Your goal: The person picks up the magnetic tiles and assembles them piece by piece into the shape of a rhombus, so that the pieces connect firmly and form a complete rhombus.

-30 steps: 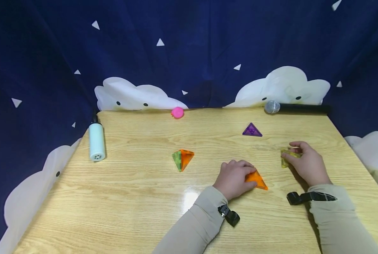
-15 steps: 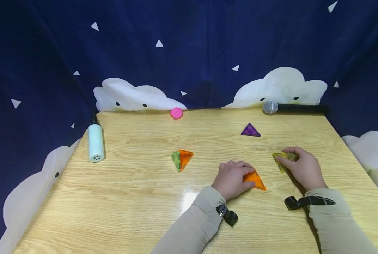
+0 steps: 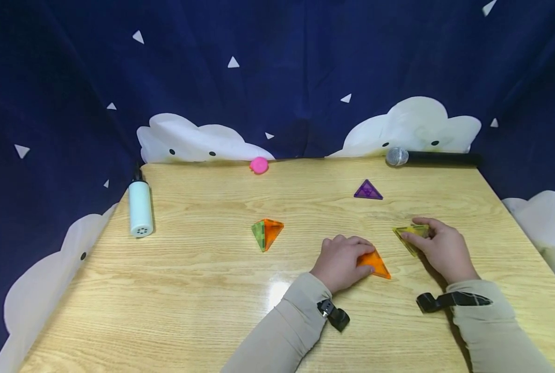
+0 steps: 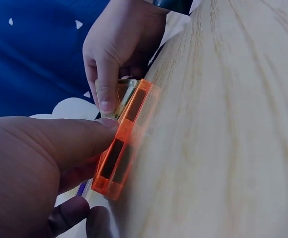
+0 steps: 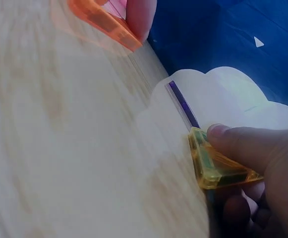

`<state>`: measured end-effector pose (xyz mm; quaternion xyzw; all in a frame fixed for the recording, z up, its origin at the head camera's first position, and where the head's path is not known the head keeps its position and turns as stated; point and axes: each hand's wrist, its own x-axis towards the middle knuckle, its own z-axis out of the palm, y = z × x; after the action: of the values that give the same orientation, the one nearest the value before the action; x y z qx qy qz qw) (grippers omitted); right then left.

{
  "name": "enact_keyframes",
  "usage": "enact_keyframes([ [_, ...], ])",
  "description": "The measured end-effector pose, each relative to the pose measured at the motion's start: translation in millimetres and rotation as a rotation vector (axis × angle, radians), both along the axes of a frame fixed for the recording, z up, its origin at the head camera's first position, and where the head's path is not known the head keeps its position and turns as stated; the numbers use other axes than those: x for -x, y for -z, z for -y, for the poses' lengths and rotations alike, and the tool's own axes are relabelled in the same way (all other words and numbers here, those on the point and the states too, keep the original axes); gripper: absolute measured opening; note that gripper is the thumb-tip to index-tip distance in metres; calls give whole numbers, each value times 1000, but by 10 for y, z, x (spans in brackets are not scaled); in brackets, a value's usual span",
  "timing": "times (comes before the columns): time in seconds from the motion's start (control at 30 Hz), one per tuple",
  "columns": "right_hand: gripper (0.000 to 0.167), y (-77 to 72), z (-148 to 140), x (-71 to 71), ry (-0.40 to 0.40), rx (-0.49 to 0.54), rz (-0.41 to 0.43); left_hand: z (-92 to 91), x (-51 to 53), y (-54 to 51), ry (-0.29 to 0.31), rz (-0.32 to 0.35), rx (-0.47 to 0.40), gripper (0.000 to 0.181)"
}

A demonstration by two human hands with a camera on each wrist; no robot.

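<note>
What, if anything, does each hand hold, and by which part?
In the head view, the left hand grips the orange triangular tile by its left portion; the right hand pinches the yellow triangular tile by its right portion.

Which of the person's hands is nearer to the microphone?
Right. The right hand, pinching the yellow triangular tile, is on the near side of the microphone; the left hand, pinching the orange triangular tile, is closer to the person and left of it.
</note>
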<state>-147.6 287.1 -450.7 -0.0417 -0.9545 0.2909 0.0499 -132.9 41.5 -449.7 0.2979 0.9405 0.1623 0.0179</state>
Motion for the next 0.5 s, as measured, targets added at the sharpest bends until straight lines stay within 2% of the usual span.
enact_keyframes([
  [0.2, 56, -14, 48, -21, -7, 4, 18, 6, -5, -9, 8, 11, -3, 42],
  [0.5, 52, -23, 105, -60, -61, 7, 13, 8, 2, -13, 9, 0, -5, 42],
])
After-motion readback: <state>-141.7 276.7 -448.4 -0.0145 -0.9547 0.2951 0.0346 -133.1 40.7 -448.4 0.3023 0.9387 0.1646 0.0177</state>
